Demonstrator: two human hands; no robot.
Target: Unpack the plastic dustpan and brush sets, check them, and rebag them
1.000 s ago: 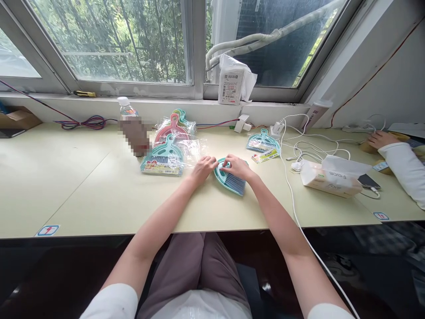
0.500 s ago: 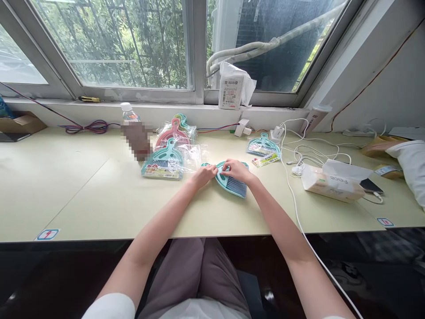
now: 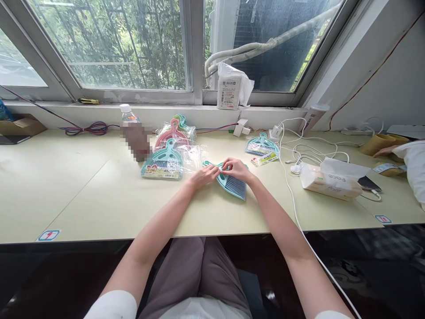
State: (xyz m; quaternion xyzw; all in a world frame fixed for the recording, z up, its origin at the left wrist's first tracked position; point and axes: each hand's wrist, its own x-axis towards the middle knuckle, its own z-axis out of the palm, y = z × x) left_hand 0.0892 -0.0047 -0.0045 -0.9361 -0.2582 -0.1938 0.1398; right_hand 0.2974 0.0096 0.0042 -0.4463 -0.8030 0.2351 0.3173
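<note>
A teal mini dustpan with a grey-bristled brush nested in it (image 3: pixel 234 188) lies on the table before me, its handle pointing left. My left hand (image 3: pixel 206 175) is closed at the handle end, fingertips against the dustpan's neck. Just right of it, my right hand (image 3: pixel 236 169) pinches at the neck and upper edge, its fingertips almost meeting the left ones. Whatever is between the fingertips is too small to make out. Left of my hands lies a teal dustpan set (image 3: pixel 165 160) in clear wrapping, with a printed card across its lower part.
Behind it are a pink wrapped set (image 3: pixel 173 134) and a blurred bottle (image 3: pixel 131 117). Another teal set (image 3: pixel 262 144) and a printed card (image 3: pixel 264 159) lie back right. White cables, a tissue pack (image 3: pixel 332 179) and a co-worker's hand (image 3: pixel 387 150) at brown rolls are on the right.
My left hand has shifted slightly down over the dustpan's neck, and its fingers have moved closer to the right ones. At the far right, a co-worker's hand has come into view.
</note>
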